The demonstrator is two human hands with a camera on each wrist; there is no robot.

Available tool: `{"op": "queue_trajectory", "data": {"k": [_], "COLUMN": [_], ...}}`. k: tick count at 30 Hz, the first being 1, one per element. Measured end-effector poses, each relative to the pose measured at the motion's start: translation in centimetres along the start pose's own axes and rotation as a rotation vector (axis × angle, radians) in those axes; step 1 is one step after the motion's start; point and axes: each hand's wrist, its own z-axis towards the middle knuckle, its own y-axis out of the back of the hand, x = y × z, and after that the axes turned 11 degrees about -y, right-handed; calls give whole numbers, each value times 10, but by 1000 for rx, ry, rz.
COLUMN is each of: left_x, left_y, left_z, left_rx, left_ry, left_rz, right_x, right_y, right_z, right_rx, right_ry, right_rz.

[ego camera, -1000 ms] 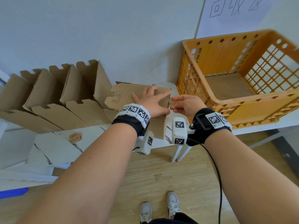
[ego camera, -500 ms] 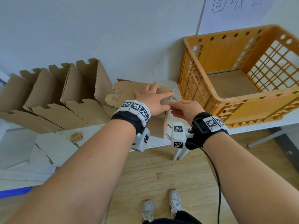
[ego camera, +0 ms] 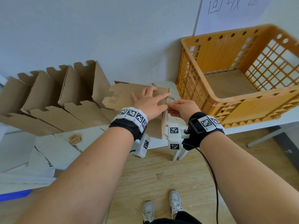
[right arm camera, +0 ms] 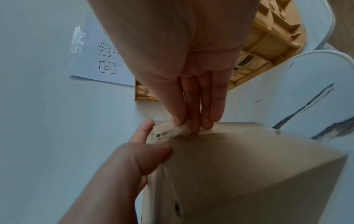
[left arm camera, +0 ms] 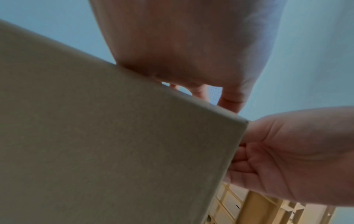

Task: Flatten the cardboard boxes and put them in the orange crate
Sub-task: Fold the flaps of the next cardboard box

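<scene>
- The cardboard box [ego camera: 145, 101] still stands assembled at the centre of the head view, on the white desk [ego camera: 53, 147], just left of the orange crate [ego camera: 242, 107], which fills the upper right of the frame.
- The left hand [ego camera: 149, 103] lies flat on the box's top panel, fingers spread and straight, pressing it steady.
- The right hand [ego camera: 182, 109] sits at the box's right edge; in the right wrist view its thumb and fingers [right arm camera: 193, 118] pinch a crinkled strip of clear tape [right arm camera: 170, 128] at the top corner (probably the seal holding the flaps shut).
- Along the left of the frame, several opened cardboard boxes [ego camera: 64, 94] lean in a row against the wall.
- Handling, as a judgement: the box looks light and fairly stiff, its panels likely to crease under hard pressure. The tape is thin and may tear, so it wants a slow pull along the seam. Once unsealed, the box is best gripped at opposite corner edges and pushed flat.
</scene>
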Motion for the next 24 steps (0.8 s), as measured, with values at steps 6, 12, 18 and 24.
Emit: {"op": "queue_trajectory", "data": {"k": [6, 12, 18, 24], "left_x": [1, 7, 21, 42], "left_y": [-2, 17, 46, 45], "left_z": [-10, -23, -36, -60], "left_rx": [-89, -245, -435, -474], "left_ry": [60, 137, 152, 172], "left_rz": [-38, -239, -597, -838], "right_x": [2, 29, 83, 103], "right_y": [-1, -15, -32, -67], "right_z": [-7, -24, -51, -55], "right_rx": [87, 129, 120, 96], "right_ry": [-16, 118, 262, 292], "right_rz": [90, 10, -95, -399]}}
